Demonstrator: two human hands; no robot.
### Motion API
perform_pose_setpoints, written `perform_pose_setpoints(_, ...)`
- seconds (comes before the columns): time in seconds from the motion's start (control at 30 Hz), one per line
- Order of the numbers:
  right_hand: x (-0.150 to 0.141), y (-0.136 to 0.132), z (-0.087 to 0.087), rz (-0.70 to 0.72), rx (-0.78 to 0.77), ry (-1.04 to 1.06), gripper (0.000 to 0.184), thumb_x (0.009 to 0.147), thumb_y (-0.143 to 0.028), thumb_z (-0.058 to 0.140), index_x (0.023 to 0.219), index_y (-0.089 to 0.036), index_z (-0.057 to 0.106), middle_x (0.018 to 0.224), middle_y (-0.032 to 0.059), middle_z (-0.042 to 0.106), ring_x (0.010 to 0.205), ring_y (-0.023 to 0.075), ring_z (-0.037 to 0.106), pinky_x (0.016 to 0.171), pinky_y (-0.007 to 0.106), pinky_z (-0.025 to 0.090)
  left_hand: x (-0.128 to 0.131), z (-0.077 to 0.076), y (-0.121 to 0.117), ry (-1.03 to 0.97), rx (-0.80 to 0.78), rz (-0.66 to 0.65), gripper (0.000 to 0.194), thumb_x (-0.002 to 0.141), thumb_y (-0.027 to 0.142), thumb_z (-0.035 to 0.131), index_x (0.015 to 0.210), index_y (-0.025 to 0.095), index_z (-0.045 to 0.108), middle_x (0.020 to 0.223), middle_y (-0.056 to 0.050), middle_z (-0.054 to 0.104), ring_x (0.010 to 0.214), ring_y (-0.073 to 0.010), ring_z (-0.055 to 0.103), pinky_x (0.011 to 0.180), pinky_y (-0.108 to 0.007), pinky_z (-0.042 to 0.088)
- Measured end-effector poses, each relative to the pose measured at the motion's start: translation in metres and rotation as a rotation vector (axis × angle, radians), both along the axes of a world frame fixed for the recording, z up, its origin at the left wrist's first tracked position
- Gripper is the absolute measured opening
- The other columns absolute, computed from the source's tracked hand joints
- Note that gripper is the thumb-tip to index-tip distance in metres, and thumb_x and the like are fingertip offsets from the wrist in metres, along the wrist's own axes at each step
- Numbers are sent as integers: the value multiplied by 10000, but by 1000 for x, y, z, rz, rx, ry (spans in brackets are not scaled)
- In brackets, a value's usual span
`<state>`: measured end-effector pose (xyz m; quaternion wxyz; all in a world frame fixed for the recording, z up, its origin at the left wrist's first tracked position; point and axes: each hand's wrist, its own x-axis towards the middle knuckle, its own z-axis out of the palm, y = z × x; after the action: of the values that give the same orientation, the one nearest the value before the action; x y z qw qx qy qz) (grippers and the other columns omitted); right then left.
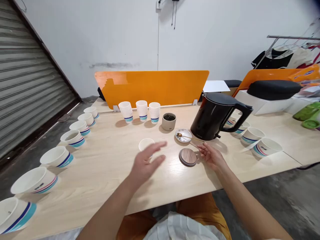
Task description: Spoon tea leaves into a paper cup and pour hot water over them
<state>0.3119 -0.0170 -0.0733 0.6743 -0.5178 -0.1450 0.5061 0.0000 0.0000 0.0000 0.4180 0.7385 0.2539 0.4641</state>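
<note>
My left hand (147,163) is open with the fingers spread, right in front of a plain white paper cup (145,144) on the pale wood table (100,186), and my right hand (211,156) is relaxed just beside a round wooden lid with a dark rim (187,157). Past that, a thin gold spoon (190,137) rests on a small white dish (183,135), beside a glossy black electric kettle (211,116) and a small beige pot of dark leaves (169,121)
</note>
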Motion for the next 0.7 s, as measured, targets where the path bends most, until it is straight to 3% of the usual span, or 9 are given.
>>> perform_pose_setpoints(0.07,1,10,-3,-2,24,13,177,741,-196,767,820,-159,613,795,66,731,595,130,673,430,169,519,-25,6,17,-108,-3,182,433,867,283,660,1290,247,575,1370,-75,553,1287,-197,507,1086,-345,416)
perform_pose_setpoints(0.13,1,18,-5,-12,53,16,190,728,-166,769,835,-163,612,774,48,726,599,121,671,447,162,528,-48,1,36,-79,-59,240,642,779,349,749,1356,236,492,1464,-104,455,1384,-234,400,1162,-411,317)
perform_pose_setpoints(0.27,-1,28,-10,-39,121,-27,275,681,-184,804,873,-179,606,766,25,722,600,106,658,471,166,538,-74,-30,62,113,-301,154,973,695,469,782,1481,214,267,1571,-163,252,1475,-278,211,1201,-511,157)
perform_pose_setpoints(0.33,-4,30,-12,-54,152,-73,319,654,-223,827,883,-180,609,765,26,718,596,108,651,477,180,539,-77,-49,65,131,-407,89,1066,674,486,781,1508,195,185,1579,-185,214,1479,-277,199,1201,-504,158)
perform_pose_setpoints(0.47,-8,32,-11,-85,210,-196,410,610,-345,856,904,-161,639,767,45,714,607,118,640,493,209,528,-72,-74,62,133,-521,48,1076,674,379,798,1519,197,156,1586,-166,206,1474,-238,225,1206,-434,210)
perform_pose_setpoints(0.6,-10,32,0,-134,251,-338,461,601,-444,839,891,-132,662,744,54,711,579,116,622,493,217,502,-61,-83,60,102,-512,62,1056,638,327,826,1498,143,241,1550,-177,294,1430,-289,314,1173,-440,290)
perform_pose_setpoints(0.7,-13,30,19,-170,311,-432,442,648,-460,804,917,-137,669,740,41,708,572,106,610,528,225,502,-54,-86,61,86,-455,97,1017,623,310,827,1472,134,297,1500,-168,383,1389,-286,380,1149,-415,330)
